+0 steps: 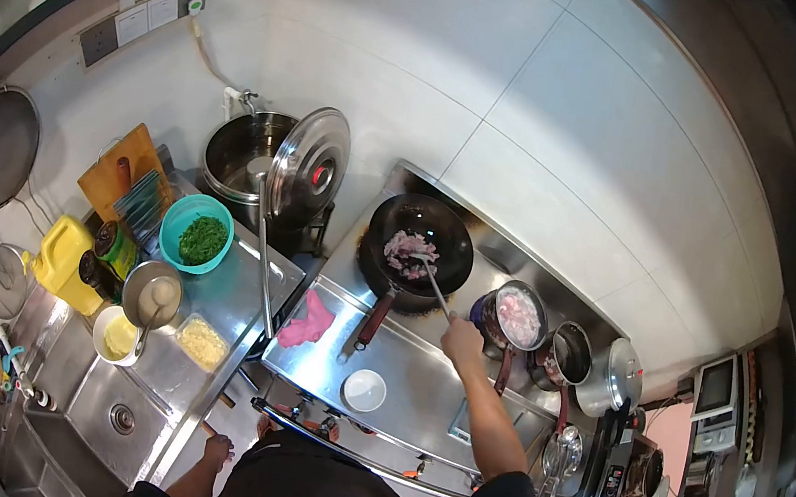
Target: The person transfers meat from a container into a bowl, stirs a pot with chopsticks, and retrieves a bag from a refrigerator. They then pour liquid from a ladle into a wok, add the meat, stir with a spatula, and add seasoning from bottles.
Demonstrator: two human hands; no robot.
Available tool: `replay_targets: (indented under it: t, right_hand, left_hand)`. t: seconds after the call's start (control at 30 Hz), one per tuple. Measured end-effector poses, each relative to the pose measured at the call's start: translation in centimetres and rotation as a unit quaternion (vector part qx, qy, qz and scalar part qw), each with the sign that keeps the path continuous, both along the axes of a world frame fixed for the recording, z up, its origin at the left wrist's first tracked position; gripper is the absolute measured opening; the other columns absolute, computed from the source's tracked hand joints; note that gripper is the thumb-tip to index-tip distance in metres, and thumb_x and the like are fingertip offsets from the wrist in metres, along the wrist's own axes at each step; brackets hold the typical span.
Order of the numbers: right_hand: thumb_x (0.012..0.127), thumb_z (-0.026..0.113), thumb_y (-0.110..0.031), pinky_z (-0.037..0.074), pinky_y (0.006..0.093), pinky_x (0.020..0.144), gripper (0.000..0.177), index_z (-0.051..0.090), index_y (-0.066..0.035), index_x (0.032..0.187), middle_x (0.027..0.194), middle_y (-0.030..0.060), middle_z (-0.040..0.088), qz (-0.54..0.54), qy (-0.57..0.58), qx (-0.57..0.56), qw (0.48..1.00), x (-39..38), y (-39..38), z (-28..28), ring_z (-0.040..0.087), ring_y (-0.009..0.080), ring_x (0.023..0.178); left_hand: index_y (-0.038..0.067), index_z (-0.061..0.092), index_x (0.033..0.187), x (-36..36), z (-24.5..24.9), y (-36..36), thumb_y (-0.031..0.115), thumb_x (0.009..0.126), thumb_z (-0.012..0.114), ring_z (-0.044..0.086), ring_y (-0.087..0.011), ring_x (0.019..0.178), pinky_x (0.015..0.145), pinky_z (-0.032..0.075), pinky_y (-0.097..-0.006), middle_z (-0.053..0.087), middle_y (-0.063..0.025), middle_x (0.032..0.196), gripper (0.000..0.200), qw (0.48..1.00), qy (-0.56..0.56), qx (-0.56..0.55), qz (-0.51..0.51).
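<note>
My right hand [462, 341] is wrapped round the handle of a metal utensil [435, 287]. The utensil's far end touches chopped purplish food [407, 253] in a dark wok [451, 241], whose handle points toward me. Low at the left, beside the counter edge, my left hand [217, 450] has its fingers curled; what they hold, if anything, is too small to make out. A pink cloth [306, 321] and a white bowl [364, 391] lie on the steel stove front. Right of the wok is a pan of pale pink pieces [518, 319].
Another pan [570, 353] and a lidded pot [610, 379] stand at the right. On the left counter are a teal bowl of chopped greens [197, 234], a yellow jug [67, 263], bottles and a dish of minced food [201, 343]. A large pot [235, 152] stands behind.
</note>
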State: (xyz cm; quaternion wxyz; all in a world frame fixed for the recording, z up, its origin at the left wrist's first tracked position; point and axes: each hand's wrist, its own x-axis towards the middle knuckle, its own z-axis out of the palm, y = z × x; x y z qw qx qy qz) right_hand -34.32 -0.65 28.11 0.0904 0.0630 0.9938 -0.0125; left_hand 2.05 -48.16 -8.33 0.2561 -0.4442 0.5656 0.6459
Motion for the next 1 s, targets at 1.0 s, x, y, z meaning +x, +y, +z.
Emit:
replay_targets:
  t: [1.0]
  right_hand:
    - [0.084,0.054,-0.011,0.054,0.0493,0.081,0.028,0.066,-0.01,0.109,0.096,0.0222,0.069,0.011,0.019,0.005,1.0,3.1,1.3,3.9,0.068,0.04,0.093]
  left_hand:
    - [0.008,0.059,0.104,0.0,1.3,-1.1,0.013,0.09,0.053,0.061,-0.0193,0.056,0.046,0.047,-0.0319,0.064,-0.0088,0.08,0.016,0.998,0.025,-0.022,0.051]
